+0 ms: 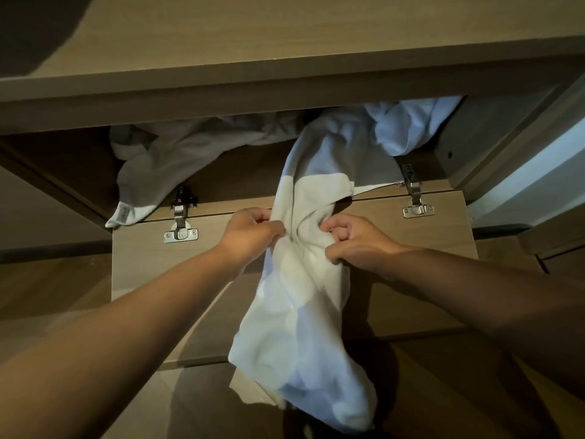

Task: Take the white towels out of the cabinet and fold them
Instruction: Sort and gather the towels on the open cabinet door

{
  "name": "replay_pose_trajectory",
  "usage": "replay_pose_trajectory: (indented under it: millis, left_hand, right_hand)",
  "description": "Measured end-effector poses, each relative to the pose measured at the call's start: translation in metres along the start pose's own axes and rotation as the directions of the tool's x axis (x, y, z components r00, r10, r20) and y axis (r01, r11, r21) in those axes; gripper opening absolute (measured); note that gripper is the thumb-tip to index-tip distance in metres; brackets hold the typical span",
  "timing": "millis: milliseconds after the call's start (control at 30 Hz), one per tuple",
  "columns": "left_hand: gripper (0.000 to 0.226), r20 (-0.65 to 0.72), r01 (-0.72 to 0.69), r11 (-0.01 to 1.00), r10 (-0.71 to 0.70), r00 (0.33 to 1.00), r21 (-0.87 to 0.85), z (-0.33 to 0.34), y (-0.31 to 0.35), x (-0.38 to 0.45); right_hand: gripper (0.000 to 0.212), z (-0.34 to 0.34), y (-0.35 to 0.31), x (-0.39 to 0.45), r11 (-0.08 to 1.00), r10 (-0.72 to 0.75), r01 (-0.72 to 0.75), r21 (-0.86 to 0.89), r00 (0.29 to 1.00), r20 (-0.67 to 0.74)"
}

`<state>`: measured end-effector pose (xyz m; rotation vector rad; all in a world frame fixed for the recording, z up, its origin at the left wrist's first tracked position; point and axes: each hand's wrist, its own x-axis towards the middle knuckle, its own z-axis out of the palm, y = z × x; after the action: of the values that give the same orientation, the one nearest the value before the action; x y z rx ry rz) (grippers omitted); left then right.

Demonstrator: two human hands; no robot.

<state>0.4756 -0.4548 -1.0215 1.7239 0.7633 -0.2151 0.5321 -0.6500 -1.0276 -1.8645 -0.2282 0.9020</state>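
Up close, the only writing is on a small tag [121,213] sewn to the corner of the left towel [152,160], and its print is too small to read; the hinge plates carry stamped marks that are equally illegible. Both hands grip one white towel [300,280] that hangs out of the open cabinet [285,87] — its long axis runs from the shelf mouth at upper right down over the lowered door [443,217] toward the floor, the free end lowest. The left hand [250,232] has its fingers curled into the cloth's left side; the right hand [354,242] bunches the right side, fingers folded tight round a fold. More white cloth lies crumpled inside the cabinet. Two metal hinges [182,217] join the door to the cabinet — one either side of the hanging towel.
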Motion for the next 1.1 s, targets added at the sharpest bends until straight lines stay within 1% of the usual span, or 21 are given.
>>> replay_pose_trajectory:
  millis: [67,133,167,233,333,400,433,500,533,567,633,667,700,733,800,833,900,933,1000,1033,1100]
  left_hand:
    - [0.020,-0.150,0.013,0.998,-0.021,0.988,-0.054,-0.010,0.000,0.000]
    - [0.026,-0.314,0.026,0.992,-0.063,0.947,-0.122,-0.026,-0.001,0.002]
    - [0.026,-0.359,0.028,0.989,-0.079,0.930,-0.147,-0.032,0.000,0.002]
    - [0.026,-0.371,0.020,0.985,-0.085,0.925,-0.174,-0.034,0.005,0.002]
    - [0.024,-0.350,0.027,0.988,-0.079,0.934,-0.153,-0.025,0.012,0.004]
    - [0.007,-0.335,-0.007,0.998,-0.014,0.942,-0.060,-0.023,0.013,0.002]
    - [0.025,-0.298,-0.061,0.998,0.056,0.953,-0.009,-0.024,0.010,0.001]
    - [0.094,-0.154,-0.187,0.978,0.200,0.968,0.091,-0.030,0.006,-0.001]
    - [0.117,-0.061,-0.253,0.955,0.265,0.962,0.156,-0.031,0.004,-0.001]
    - [0.124,0.052,-0.327,0.906,0.325,0.944,0.268,-0.031,0.003,0.000]
    - [0.107,0.229,-0.387,0.720,0.313,0.922,0.576,-0.030,0.001,0.002]
    - [0.095,0.264,-0.375,0.627,0.267,0.927,0.683,-0.029,0.001,0.002]
    - [0.078,0.270,-0.366,0.581,0.247,0.930,0.727,-0.028,0.000,0.002]
    - [0.060,0.263,-0.374,0.572,0.270,0.926,0.730,-0.028,-0.002,0.003]
    - [0.035,0.236,-0.432,0.575,0.385,0.892,0.695,-0.033,0.000,-0.001]
    - [0.030,0.219,-0.476,0.568,0.462,0.859,0.671,-0.038,0.002,-0.002]
    - [0.027,0.205,-0.568,0.589,0.569,0.797,0.575,-0.047,0.013,-0.008]
    - [0.028,0.228,-0.622,0.616,0.597,0.769,0.483,-0.050,0.021,-0.013]
    - [0.039,0.235,-0.687,0.702,0.647,0.725,0.188,-0.050,0.040,-0.032]
    - [0.047,0.204,-0.689,0.721,0.666,0.718,0.073,-0.050,0.051,-0.042]
    - [0.052,0.165,-0.709,0.705,0.699,0.696,0.011,-0.050,0.069,-0.053]
  right_hand:
    - [0.040,-0.008,0.001,0.000,1.000,0.002,0.002,0.025,0.990,-0.143]
    - [0.039,-0.023,0.003,0.000,0.999,0.015,-0.004,0.037,0.955,-0.297]
    - [0.037,-0.031,0.003,0.000,0.999,0.029,-0.020,0.029,0.930,-0.366]
    - [0.034,-0.042,-0.001,0.001,0.999,0.038,-0.031,0.021,0.886,-0.462]
    - [0.031,-0.045,-0.011,0.004,1.000,-0.028,0.029,-0.008,0.830,-0.556]
    - [0.029,-0.043,-0.018,0.001,0.994,-0.085,0.111,0.009,0.809,-0.581]
    - [0.029,-0.042,-0.023,-0.002,0.987,-0.133,0.163,-0.001,0.801,-0.584]
    - [0.030,-0.042,-0.033,-0.009,0.964,-0.248,0.256,-0.070,0.778,-0.577]
    - [0.030,-0.042,-0.039,-0.012,0.948,-0.306,0.301,-0.107,0.763,-0.570]
    - [0.030,-0.040,-0.044,-0.015,0.930,-0.357,0.342,-0.137,0.742,-0.568]
    - [0.032,-0.036,-0.052,-0.017,0.899,-0.424,0.401,-0.179,0.688,-0.590]
    - [0.034,-0.032,-0.056,-0.018,0.890,-0.441,0.412,-0.194,0.671,-0.597]
    - [0.035,-0.027,-0.059,-0.019,0.882,-0.460,0.418,-0.217,0.664,-0.590]
    - [0.035,-0.020,-0.061,-0.022,0.868,-0.493,0.423,-0.261,0.662,-0.565]
    - [0.035,-0.010,-0.063,-0.030,0.798,-0.598,0.461,-0.388,0.684,-0.418]
    - [0.046,-0.007,-0.063,-0.034,0.768,-0.615,0.463,-0.442,0.727,-0.306]
    - [0.094,-0.006,-0.059,-0.039,0.720,-0.558,0.428,-0.547,0.825,-0.090]
    - [0.114,-0.008,-0.057,-0.039,0.678,-0.536,0.415,-0.607,0.844,-0.022]
    - [0.134,-0.013,-0.054,-0.039,0.608,-0.532,0.402,-0.684,0.847,0.025]
    - [0.136,-0.015,-0.054,-0.039,0.612,-0.536,0.402,-0.681,0.844,0.017]
    - [0.124,-0.020,-0.058,-0.039,0.676,-0.561,0.444,-0.588,0.827,-0.021]
